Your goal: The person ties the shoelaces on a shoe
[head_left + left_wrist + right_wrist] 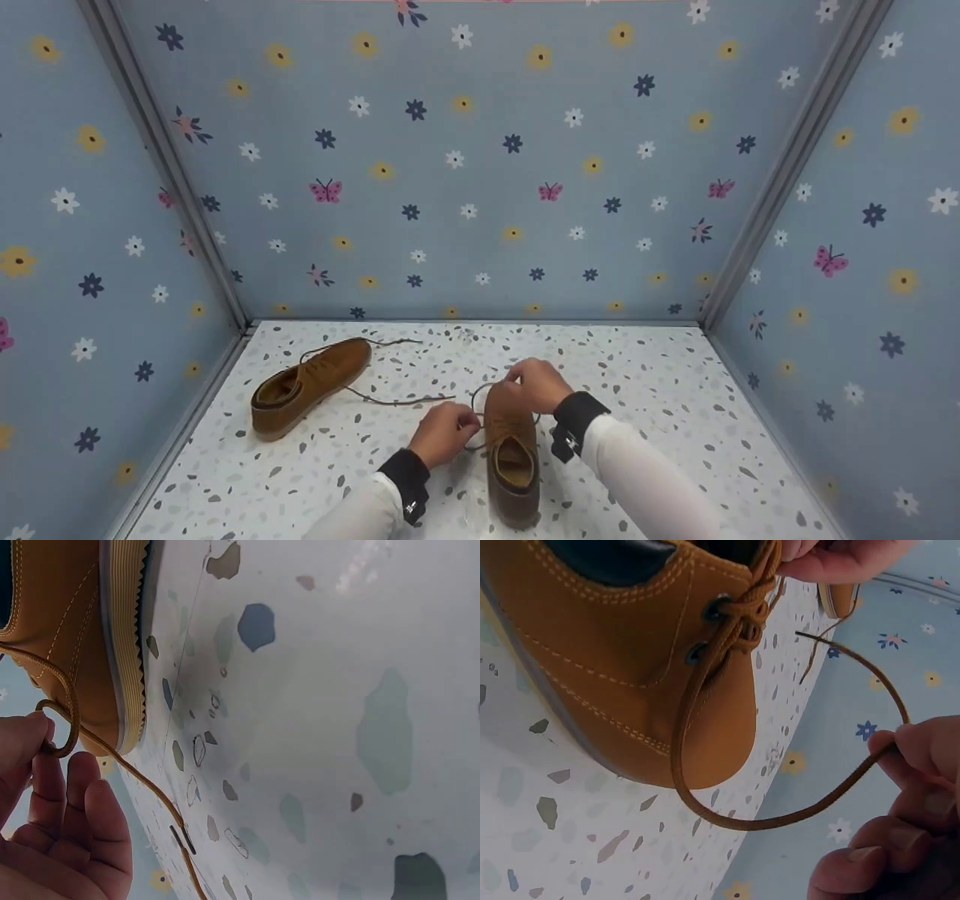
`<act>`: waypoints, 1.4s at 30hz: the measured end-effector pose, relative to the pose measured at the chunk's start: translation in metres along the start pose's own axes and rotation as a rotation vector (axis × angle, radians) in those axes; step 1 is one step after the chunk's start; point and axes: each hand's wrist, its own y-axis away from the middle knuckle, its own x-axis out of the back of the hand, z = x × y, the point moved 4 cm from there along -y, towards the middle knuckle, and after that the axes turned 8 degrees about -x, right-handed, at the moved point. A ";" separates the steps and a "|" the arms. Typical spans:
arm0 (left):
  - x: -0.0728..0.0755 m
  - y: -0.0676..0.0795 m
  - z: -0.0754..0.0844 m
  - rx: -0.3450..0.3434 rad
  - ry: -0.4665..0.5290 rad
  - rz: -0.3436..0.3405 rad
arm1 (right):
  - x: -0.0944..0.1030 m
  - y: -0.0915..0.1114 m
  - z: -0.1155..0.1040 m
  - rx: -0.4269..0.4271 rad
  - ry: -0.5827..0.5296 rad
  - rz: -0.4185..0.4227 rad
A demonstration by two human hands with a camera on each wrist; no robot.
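A tan lace-up shoe (516, 504) stands on the speckled floor, its toe pointing away from me. Between thumb and finger, my left hand (444, 433) pinches a small loop of brown shoelace (73, 727) beside the shoe's left side. My right hand (541, 384), over the toe in the head view, pinches another stretch of shoelace (780, 822), which curves out from the eyelets in a wide arc. That lace's thin dark tip (804, 634) hangs free beyond the fingers. In the right wrist view the left fingers (847, 559) are close to the lacing.
A second tan shoe (315, 386) stands at the left, its laces spread loose on the floor (637, 465). Flower-printed blue panels (480, 187) enclose the back and both sides, with grey metal strips (787, 161) at the corners.
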 end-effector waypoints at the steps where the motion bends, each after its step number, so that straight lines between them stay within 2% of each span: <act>1: -0.001 0.000 0.000 0.000 -0.002 0.002 | -0.001 0.001 0.000 0.006 0.003 -0.018; 4: -0.002 0.000 0.000 0.001 0.008 0.005 | -0.001 0.003 0.004 0.013 0.005 -0.047; 10: -0.002 0.001 -0.002 0.021 0.041 0.020 | 0.009 0.007 0.020 0.008 0.037 -0.006; 16: -0.001 -0.001 -0.005 0.074 0.087 0.008 | 0.014 0.011 0.033 0.015 0.028 -0.020; 23: 0.000 -0.006 -0.007 0.143 0.143 0.013 | 0.008 0.021 0.031 0.086 0.020 -0.143; 29: 0.000 -0.011 -0.007 0.203 0.167 0.019 | -0.008 0.026 0.022 0.145 0.020 -0.251; 35: -0.003 -0.014 -0.009 0.268 0.235 -0.017 | -0.024 0.029 0.013 0.235 0.072 -0.348; 42: -0.006 -0.015 -0.014 0.363 0.315 -0.054 | -0.032 0.031 0.011 0.252 0.084 -0.435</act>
